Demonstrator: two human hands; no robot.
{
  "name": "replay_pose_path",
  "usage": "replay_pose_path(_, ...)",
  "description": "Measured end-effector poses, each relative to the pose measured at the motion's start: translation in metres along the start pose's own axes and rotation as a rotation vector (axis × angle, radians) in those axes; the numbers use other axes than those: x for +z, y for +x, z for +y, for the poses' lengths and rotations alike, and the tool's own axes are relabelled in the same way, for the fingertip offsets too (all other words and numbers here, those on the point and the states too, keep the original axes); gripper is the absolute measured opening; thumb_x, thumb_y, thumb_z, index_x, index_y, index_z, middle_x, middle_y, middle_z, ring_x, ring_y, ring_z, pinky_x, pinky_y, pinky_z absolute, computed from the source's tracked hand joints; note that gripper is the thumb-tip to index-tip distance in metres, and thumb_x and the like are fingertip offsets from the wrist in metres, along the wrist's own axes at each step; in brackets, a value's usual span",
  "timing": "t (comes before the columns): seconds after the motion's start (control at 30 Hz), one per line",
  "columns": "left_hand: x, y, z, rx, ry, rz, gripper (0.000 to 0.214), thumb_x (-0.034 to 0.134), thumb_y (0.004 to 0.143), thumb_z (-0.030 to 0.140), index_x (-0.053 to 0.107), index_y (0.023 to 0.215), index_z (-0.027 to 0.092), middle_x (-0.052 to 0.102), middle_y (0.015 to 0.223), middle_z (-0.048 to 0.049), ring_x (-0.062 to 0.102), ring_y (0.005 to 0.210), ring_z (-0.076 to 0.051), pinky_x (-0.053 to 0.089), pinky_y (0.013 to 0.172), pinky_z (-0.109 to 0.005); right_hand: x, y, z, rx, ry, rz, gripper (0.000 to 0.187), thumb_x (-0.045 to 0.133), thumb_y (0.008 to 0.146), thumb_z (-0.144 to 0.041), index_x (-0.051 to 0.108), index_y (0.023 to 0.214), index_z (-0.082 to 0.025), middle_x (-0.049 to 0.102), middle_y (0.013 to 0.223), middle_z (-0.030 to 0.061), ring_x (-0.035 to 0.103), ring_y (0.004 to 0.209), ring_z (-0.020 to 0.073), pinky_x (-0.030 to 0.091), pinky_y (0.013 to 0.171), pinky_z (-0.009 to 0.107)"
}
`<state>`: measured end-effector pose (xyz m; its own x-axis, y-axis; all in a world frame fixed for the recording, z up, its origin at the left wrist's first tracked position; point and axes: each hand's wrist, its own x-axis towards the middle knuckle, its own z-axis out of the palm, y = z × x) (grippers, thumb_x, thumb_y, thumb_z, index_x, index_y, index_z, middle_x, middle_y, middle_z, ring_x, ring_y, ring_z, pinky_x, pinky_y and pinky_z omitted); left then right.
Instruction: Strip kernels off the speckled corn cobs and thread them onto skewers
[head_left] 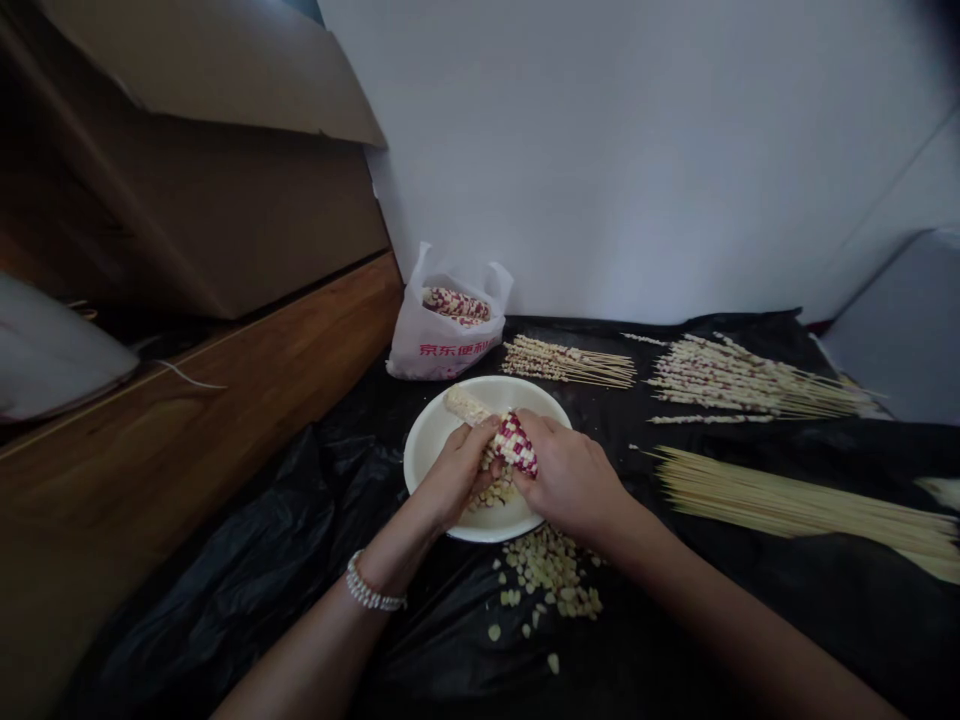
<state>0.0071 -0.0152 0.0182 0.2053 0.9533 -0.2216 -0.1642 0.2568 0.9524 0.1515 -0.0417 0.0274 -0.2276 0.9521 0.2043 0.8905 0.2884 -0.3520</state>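
Observation:
Over a white bowl I hold an ear of corn with dark red and cream kernels. My left hand is closed on its left part, the thumb pressing against the kernels. Around its right end my right hand is wrapped, hiding that end. A pale, bare-looking cob leans on the bowl's far left side, close to my left fingers. Loose kernels lie in the bowl beneath my hands. More pale loose pieces are scattered on the black plastic sheet in front of it.
Behind the bowl stands a white plastic bag with speckled corn ears. Kernel-threaded skewers lie at back centre, and more threaded skewers farther right. Bare wooden sticks lie at right. Cardboard and a wooden board border the left.

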Motion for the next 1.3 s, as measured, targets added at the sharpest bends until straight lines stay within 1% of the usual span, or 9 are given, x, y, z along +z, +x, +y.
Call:
replay_pose_path(0.17,-0.004,0.001,0.0,0.021,0.001,-0.093,0.023,0.065,0.078,0.037,0.054,0.075,0.017,0.05,0.061,0.0019,0.039,0.053,-0.008,0.019,0.046,-0.02,0.001,0.004,0.009,-0.004,0.123,0.012,0.039,0.057,0.08,-0.023,0.059,0.118,-0.016,0.071,0.105,0.0128,0.067,0.089,0.0272,0.045,0.073,0.037)
replay_pose_path(0.33,-0.008,0.0,0.002,-0.012,-0.058,-0.198,0.03,0.062,0.08,0.047,0.054,0.076,0.018,0.052,0.059,0.0017,0.022,0.042,-0.004,0.009,0.044,-0.024,-0.001,0.007,0.014,0.031,0.234,0.007,0.031,0.059,0.079,-0.025,0.063,0.109,-0.019,0.073,0.091,0.0095,0.068,0.08,0.0248,0.048,0.073,0.037)
replay_pose_path(0.43,-0.009,0.001,0.001,0.005,-0.002,-0.174,0.04,0.067,0.081,0.056,0.055,0.077,0.018,0.05,0.058,0.0023,0.024,0.042,-0.004,0.009,0.045,-0.025,-0.001,0.007,0.015,0.03,0.255,0.022,0.029,0.06,0.078,-0.024,0.063,0.106,-0.019,0.074,0.089,0.0097,0.068,0.078,0.0247,0.049,0.071,0.037)
replay_pose_path(0.57,-0.008,0.003,-0.003,0.062,0.075,-0.138,0.048,0.074,0.075,0.062,0.054,0.077,0.019,0.049,0.057,0.0034,0.029,0.044,-0.005,0.012,0.045,-0.026,0.001,0.007,0.015,0.018,0.289,0.04,0.028,0.061,0.078,-0.024,0.064,0.105,-0.018,0.074,0.087,0.009,0.068,0.075,0.0239,0.049,0.069,0.036)
replay_pose_path(0.83,-0.008,0.004,-0.009,0.089,0.097,-0.044,0.053,0.068,0.077,0.069,0.052,0.081,0.019,0.047,0.059,0.0047,0.033,0.049,-0.007,0.018,0.046,-0.022,0.003,0.007,0.011,0.015,0.32,0.056,0.024,0.063,0.078,-0.025,0.064,0.101,-0.017,0.073,0.086,0.0079,0.066,0.074,0.0218,0.049,0.069,0.034)
replay_pose_path(0.93,-0.008,0.005,-0.01,0.11,0.084,-0.053,0.056,0.065,0.077,0.073,0.054,0.083,0.018,0.051,0.063,0.0028,0.038,0.052,-0.008,0.021,0.046,-0.021,0.001,0.007,0.011,-0.013,0.367,0.059,0.022,0.064,0.078,-0.026,0.065,0.098,-0.018,0.073,0.087,0.0065,0.066,0.074,0.02,0.049,0.069,0.033)
replay_pose_path(1.1,-0.007,0.006,-0.008,0.069,0.064,-0.042,0.048,0.074,0.075,0.063,0.055,0.085,0.019,0.048,0.059,0.0045,0.033,0.047,-0.007,0.018,0.045,-0.023,0.0,0.007,0.011,0.01,0.4,0.042,0.021,0.065,0.077,-0.026,0.066,0.096,-0.018,0.073,0.084,0.0057,0.065,0.07,0.0194,0.049,0.066,0.033)
replay_pose_path(1.2,-0.006,0.004,-0.006,0.059,0.023,-0.017,0.04,0.076,0.077,0.052,0.053,0.081,0.019,0.05,0.063,0.0035,0.041,0.053,-0.009,0.023,0.048,-0.022,0.0,0.007,0.011,-0.012,0.408,0.041,0.024,0.065,0.078,-0.027,0.066,0.1,-0.018,0.074,0.088,0.0068,0.067,0.076,0.021,0.051,0.071,0.035)
replay_pose_path(1.3,-0.006,0.003,-0.005,0.034,0.031,-0.027,0.036,0.074,0.078,0.048,0.053,0.081,0.019,0.051,0.064,0.0031,0.043,0.055,-0.009,0.024,0.048,-0.022,-0.002,0.007,0.012,-0.028,0.405,0.023,0.024,0.066,0.078,-0.028,0.066,0.099,-0.018,0.074,0.089,0.0066,0.066,0.076,0.0207,0.051,0.072,0.035)
